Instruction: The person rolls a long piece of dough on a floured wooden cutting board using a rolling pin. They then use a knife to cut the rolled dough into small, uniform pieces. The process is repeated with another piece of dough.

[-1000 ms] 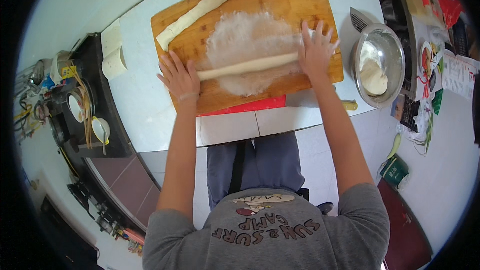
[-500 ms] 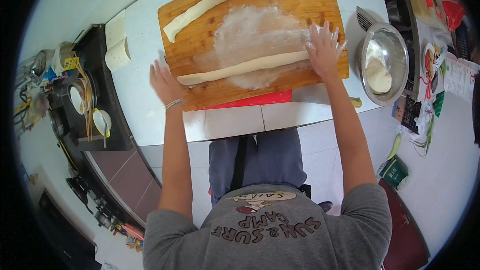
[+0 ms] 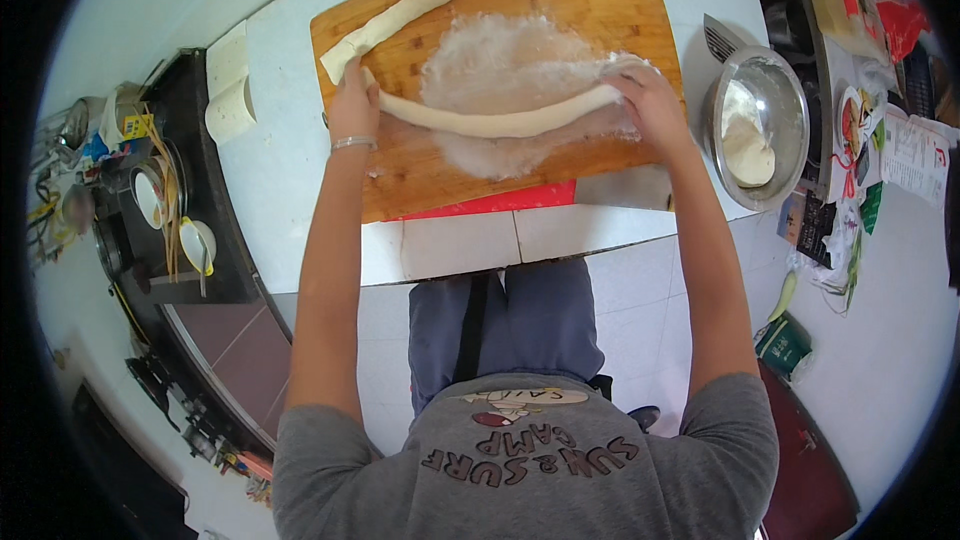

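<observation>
A long dough rope (image 3: pixel 490 124) runs across the wooden board (image 3: pixel 600 0), sagging toward me in the middle. My left hand (image 3: pixel 355 105) is closed round its left end. At the other end, my right hand (image 3: pixel 650 105) grips the rope with bent fingers, its fingertips partly hidden. White flour (image 3: pixel 500 55) is spread over the middle of the board, under and beyond the rope. A second, thicker dough rope (image 3: pixel 430 2) lies slantwise along the far left edge, close to my left fingers.
A metal bowl (image 3: pixel 795 130) with a lump of dough (image 3: pixel 748 152) and flour stands right of the board. A slotted utensil (image 3: pixel 720 38) lies behind it. A wide metal blade (image 3: pixel 630 188) and something red (image 3: pixel 500 200) show at the board's near edge. Bowls and chopsticks (image 3: pixel 170 210) are at left.
Both hands have gone from spread open to gripping the near rope's ends. The left hand moved up and right; the rope shifted farther from me and now bows in the middle.
</observation>
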